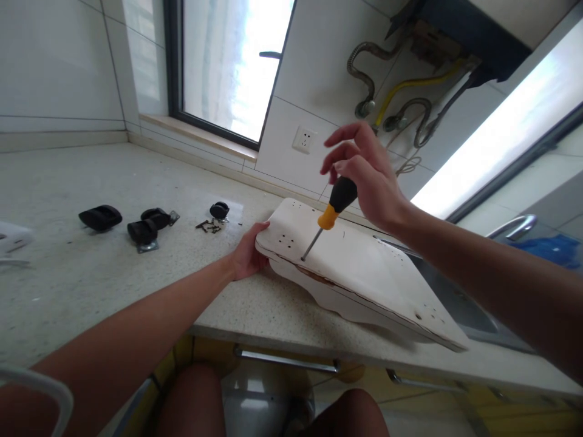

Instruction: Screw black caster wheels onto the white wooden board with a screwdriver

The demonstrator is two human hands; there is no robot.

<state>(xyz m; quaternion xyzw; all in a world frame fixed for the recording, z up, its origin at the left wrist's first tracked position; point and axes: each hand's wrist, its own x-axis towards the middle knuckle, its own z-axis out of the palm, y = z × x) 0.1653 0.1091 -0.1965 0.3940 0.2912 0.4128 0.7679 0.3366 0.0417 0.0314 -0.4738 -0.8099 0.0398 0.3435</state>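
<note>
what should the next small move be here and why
Probably a small turn of the screwdriver: its tip meets the panel near an edge, the right hand is on its handle, and the left hand grips the panel at one end. Whether a screw sits under the tip is too small to tell.

Place: kitchen, domestic in type | speckled stone-look countertop [113, 176] along the wall | sink [460, 297], metal, set in at right, with chrome faucet [512, 226] | yellow base cabinets [209, 349] below, metal bar handle [286, 359] | white wall tiles [50, 60], wall socket [304, 139] | dark-framed window [223, 60] | wall-hung appliance [464, 36], apparently water heater, with yellow pipe [392, 94] and corrugated metal hose [357, 70]
</note>
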